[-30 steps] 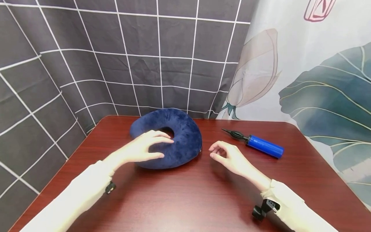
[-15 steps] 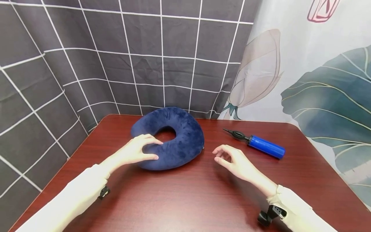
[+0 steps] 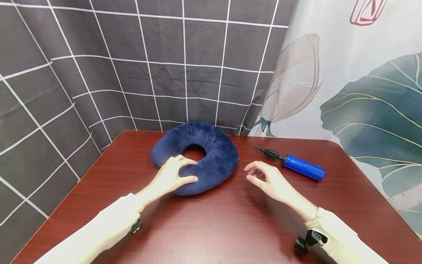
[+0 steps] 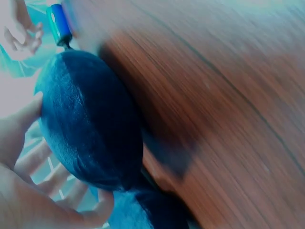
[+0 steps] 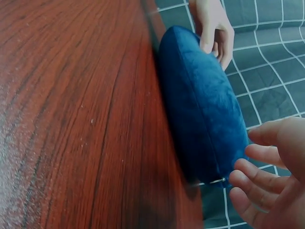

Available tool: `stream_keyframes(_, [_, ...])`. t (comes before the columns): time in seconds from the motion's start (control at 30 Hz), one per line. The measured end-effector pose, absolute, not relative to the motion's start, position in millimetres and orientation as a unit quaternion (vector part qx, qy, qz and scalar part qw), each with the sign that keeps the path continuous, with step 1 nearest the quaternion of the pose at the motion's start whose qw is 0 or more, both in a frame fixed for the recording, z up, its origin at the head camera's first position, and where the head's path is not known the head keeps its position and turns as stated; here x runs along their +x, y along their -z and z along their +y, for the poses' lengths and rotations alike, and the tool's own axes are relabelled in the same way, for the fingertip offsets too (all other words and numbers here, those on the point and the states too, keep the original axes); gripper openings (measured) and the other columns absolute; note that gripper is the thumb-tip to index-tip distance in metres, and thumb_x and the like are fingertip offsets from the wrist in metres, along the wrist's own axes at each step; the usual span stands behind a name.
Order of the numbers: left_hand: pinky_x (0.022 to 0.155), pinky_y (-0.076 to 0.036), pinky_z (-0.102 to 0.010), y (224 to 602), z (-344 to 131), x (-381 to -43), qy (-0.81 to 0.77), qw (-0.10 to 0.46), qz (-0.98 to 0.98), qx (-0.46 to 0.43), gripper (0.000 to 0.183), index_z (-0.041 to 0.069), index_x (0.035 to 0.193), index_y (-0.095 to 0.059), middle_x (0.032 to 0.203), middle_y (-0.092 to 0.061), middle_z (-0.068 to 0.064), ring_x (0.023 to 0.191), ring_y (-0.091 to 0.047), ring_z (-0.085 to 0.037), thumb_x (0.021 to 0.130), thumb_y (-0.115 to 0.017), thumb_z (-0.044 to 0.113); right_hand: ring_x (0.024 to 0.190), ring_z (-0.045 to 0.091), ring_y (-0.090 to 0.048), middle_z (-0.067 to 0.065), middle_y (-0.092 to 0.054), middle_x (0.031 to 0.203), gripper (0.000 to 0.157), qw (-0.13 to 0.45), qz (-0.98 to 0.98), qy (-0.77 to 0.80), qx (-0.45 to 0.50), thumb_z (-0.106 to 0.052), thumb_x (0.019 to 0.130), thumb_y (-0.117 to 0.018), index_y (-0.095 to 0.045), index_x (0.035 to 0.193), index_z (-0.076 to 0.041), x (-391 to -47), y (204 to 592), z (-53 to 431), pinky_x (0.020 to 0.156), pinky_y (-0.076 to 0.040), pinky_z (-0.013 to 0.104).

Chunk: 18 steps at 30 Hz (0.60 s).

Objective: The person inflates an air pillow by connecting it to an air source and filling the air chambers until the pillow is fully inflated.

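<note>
A dark blue plush neck pillow (image 3: 217, 157), curved like a U, lies near the table's back edge in the head view. My left hand (image 3: 171, 174) grips its near left arm, with the thumb on the near side and the fingers toward the inner opening. In the left wrist view the thumb (image 4: 29, 112) presses the rounded end of the pillow (image 4: 90, 119). To the right of the pillow, my right hand (image 3: 271, 183) hovers over the table with loosely bent fingers and holds nothing. The right wrist view shows those fingers (image 5: 257, 181) near the pillow's seam end (image 5: 214, 157).
A blue hand pump (image 3: 303, 167) with a black nozzle lies at the back right of the reddish-brown table (image 3: 211, 227). Behind the table hang a grey curtain (image 3: 165, 80) with white grid lines and a white curtain with leaf and flower prints.
My left hand first drew back left along the pillow, then moved right. The pillow has shifted slightly right with it. The right hand has barely moved.
</note>
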<state>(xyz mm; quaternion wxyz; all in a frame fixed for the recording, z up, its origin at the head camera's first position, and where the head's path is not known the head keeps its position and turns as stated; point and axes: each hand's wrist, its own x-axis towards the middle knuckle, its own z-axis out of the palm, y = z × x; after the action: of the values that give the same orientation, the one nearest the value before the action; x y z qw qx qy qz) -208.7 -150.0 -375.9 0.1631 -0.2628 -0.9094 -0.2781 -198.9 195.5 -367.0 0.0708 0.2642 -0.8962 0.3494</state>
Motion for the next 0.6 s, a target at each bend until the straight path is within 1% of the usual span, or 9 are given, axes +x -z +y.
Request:
stream_keyframes(0.17, [0.089, -0.047, -0.042, 374, -136, -205, 0.266, 0.165, -0.919, -0.24, 0.043, 0.022, 0.114, -0.072, 0.108, -0.067, -0.002, 0.099, -0.058, -0.024, 0.077, -0.082, 0.04, 0.083, 0.007, -0.061, -0.004, -0.068, 0.095, 0.018, 0.074, -0.899, -0.345, 0.259, -0.018, 0.093, -0.068, -0.066, 0.111, -0.015, -200, 364, 197, 0.074, -0.052, 0.023])
stream_keyframes(0.23, [0.087, -0.047, -0.041, 373, -130, -204, 0.255, 0.17, -0.922, -0.237, 0.043, 0.022, 0.114, -0.072, 0.107, -0.067, -0.003, 0.097, -0.058, -0.025, 0.077, -0.081, 0.042, 0.083, 0.007, -0.061, -0.005, -0.069, 0.096, 0.017, 0.078, -0.9, -0.342, 0.259, -0.018, 0.093, -0.068, -0.066, 0.11, -0.017, -201, 363, 197, 0.074, -0.052, 0.023])
stream_keyframes(0.37, [0.081, -0.051, -0.041, 372, -118, -202, 0.225, 0.182, -0.928, -0.236, 0.045, 0.021, 0.116, -0.071, 0.107, -0.066, -0.002, 0.095, -0.057, -0.027, 0.079, -0.078, 0.046, 0.083, 0.007, -0.062, -0.004, -0.069, 0.095, 0.018, 0.085, -0.901, -0.338, 0.258, -0.016, 0.093, -0.068, -0.066, 0.11, -0.018, -202, 360, 197, 0.075, -0.053, 0.025])
stream_keyframes(0.47, [0.074, -0.052, -0.039, 373, -109, -202, 0.207, 0.189, -0.932, -0.23, 0.045, 0.022, 0.115, -0.071, 0.106, -0.065, -0.001, 0.093, -0.056, -0.025, 0.08, -0.077, 0.049, 0.083, 0.008, -0.062, -0.004, -0.07, 0.094, 0.018, 0.086, -0.901, -0.337, 0.258, -0.016, 0.093, -0.068, -0.066, 0.111, -0.017, -202, 358, 197, 0.075, -0.054, 0.026])
stream_keyframes(0.6, [0.07, -0.054, -0.038, 373, -101, -202, 0.2, 0.194, -0.934, -0.222, 0.045, 0.023, 0.115, -0.07, 0.106, -0.064, 0.0, 0.093, -0.055, -0.023, 0.08, -0.076, 0.052, 0.084, 0.007, -0.063, -0.004, -0.07, 0.094, 0.02, 0.092, -0.901, -0.336, 0.259, -0.014, 0.093, -0.068, -0.065, 0.112, -0.016, -202, 357, 198, 0.076, -0.054, 0.026])
